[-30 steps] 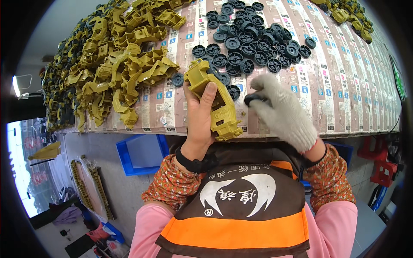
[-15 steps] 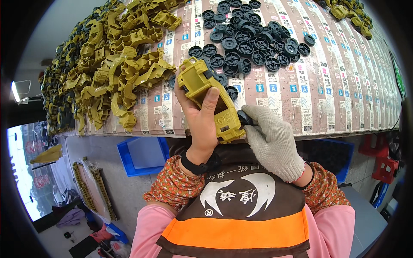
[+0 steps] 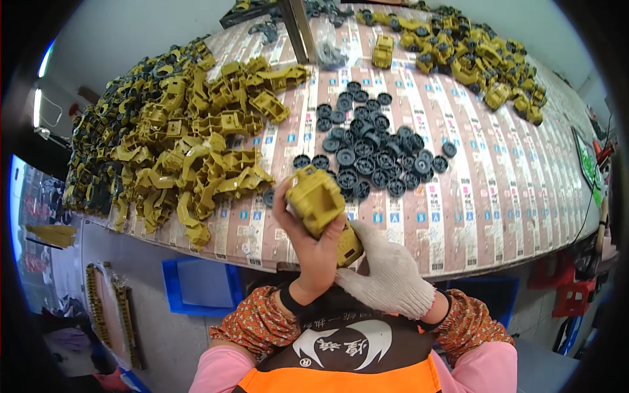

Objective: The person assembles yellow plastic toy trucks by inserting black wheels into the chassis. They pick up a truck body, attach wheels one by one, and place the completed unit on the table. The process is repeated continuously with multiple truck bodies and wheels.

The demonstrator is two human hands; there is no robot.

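Observation:
A mustard-yellow plastic toy truck body (image 3: pixel 316 200) is held up at the near edge of the table, tilted with its cab end away from me. My left hand (image 3: pixel 313 255), bare, wraps round it from the left, thumb along its side. My right hand (image 3: pixel 390 278), in a pale knitted glove, closes round the lower, near end of the same body. The glove hides whatever lies under its fingers, and no wheel shows there. Just beyond the truck lies a loose heap of black toy wheels (image 3: pixel 377 154).
Yellow truck parts (image 3: pixel 190 157) pile up on the left of the patterned table (image 3: pixel 458 216). Finished-looking yellow vehicles with wheels (image 3: pixel 472 56) heap at the far right. A metal post (image 3: pixel 296 29) stands at the back. Below the edge sit a blue bin (image 3: pixel 201 286) and a red stool (image 3: pixel 573 298).
My view has tilted up, showing more of the table's far side. The truck has turned in my hands. My gloved hand, earlier pinching a black wheel at its side, now wraps its near end.

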